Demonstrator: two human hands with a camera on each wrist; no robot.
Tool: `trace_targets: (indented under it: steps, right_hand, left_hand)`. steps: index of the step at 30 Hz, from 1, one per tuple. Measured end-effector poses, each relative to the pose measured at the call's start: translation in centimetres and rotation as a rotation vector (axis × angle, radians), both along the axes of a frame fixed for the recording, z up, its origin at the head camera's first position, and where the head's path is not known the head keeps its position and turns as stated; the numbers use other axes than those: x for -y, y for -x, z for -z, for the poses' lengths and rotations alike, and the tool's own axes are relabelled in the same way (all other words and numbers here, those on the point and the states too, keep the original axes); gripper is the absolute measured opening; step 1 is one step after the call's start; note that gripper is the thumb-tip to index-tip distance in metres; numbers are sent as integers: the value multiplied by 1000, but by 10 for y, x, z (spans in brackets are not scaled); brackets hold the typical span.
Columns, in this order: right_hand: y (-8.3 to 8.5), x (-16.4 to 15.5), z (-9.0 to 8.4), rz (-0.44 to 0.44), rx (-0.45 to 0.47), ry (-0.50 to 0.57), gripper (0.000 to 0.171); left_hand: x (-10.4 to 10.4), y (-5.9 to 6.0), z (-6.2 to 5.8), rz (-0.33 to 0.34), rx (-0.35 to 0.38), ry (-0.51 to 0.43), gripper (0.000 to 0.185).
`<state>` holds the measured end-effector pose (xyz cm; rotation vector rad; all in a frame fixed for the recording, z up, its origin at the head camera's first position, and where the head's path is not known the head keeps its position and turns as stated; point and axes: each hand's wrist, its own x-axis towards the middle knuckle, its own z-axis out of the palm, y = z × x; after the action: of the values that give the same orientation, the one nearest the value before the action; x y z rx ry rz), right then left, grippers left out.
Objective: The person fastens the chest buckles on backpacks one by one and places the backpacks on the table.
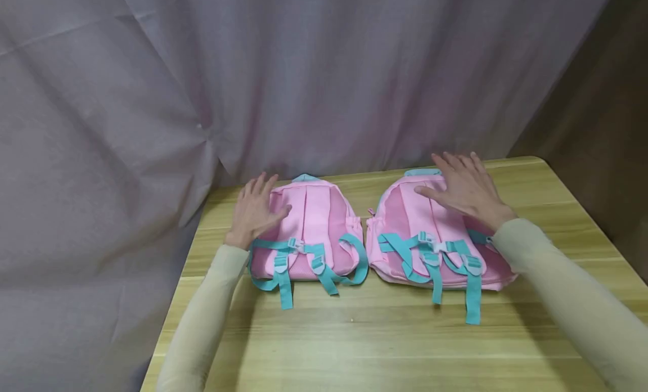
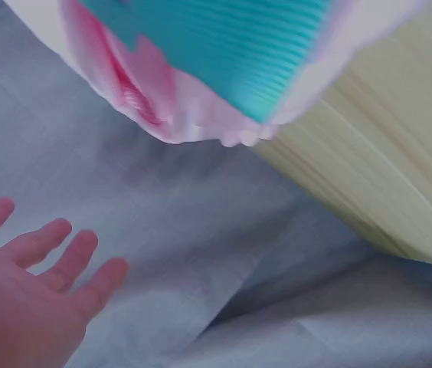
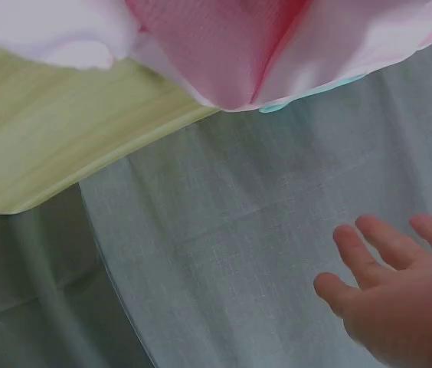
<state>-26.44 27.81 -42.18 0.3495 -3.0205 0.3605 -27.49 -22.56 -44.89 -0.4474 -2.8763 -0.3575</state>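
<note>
Two pink backpacks with teal straps lie side by side on the table, strap sides up. Over the outer upper edge of the left backpack (image 1: 318, 212) is my left hand (image 1: 255, 209), its fingers spread and extended. My right hand (image 1: 468, 189) hovers over the upper right part of the right backpack (image 1: 405, 209), fingers stretched out and thumb apart. Neither hand grips anything. In the left wrist view, the fingers of that hand show apart from the pink fabric and the teal strap (image 2: 224, 54). The right wrist view likewise shows a gap between fingers and backpack (image 3: 224, 54).
The wooden table (image 1: 354, 347) stretches in front of the backpacks. Behind and to the left hangs a grey curtain (image 1: 324, 77), close to the table's back edge. A darker brown surface (image 1: 597, 127) rises at the right. Teal strap ends (image 1: 473, 302) trail toward the near side.
</note>
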Motion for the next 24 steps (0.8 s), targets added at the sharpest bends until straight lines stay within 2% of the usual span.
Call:
trace_targets:
  steps: [9, 18, 24]
  right_hand:
    - [-27, 7, -6, 25, -62, 159, 67]
    - [-55, 15, -12, 41, -103, 275, 47]
    - [-73, 20, -13, 5, -162, 307, 34]
  left_hand:
    - [-22, -14, -14, 73, -19, -126, 84]
    - [-48, -34, -27, 97, 1, -231, 79]
    - [-64, -46, -29, 139, -34, -219, 72]
